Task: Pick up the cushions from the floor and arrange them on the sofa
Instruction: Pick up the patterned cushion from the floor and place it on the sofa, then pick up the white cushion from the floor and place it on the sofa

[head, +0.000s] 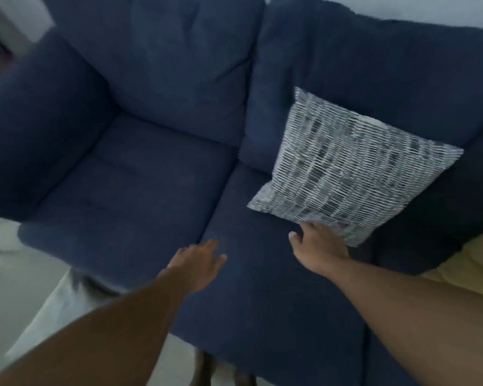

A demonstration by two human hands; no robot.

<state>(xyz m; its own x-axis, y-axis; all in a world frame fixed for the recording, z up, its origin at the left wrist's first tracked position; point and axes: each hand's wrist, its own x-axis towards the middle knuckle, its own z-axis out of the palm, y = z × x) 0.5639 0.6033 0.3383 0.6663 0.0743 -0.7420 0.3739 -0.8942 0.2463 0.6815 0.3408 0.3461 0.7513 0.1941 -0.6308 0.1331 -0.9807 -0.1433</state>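
Note:
A grey-and-white patterned cushion (pixel 349 168) leans against the back of the dark blue sofa (pixel 140 190), on its right seat. My right hand (pixel 318 246) touches the cushion's lower edge, fingers spread against it; whether it grips the fabric is unclear. My left hand (pixel 198 263) hovers open over the front of the seat, near the seam between the two seat pads, holding nothing. The left seat carries no cushion.
The sofa's left armrest (pixel 37 135) bulges at the left. Pale floor (pixel 17 280) shows at the lower left under the sofa's front edge. A yellowish fabric (pixel 474 268) lies at the right edge.

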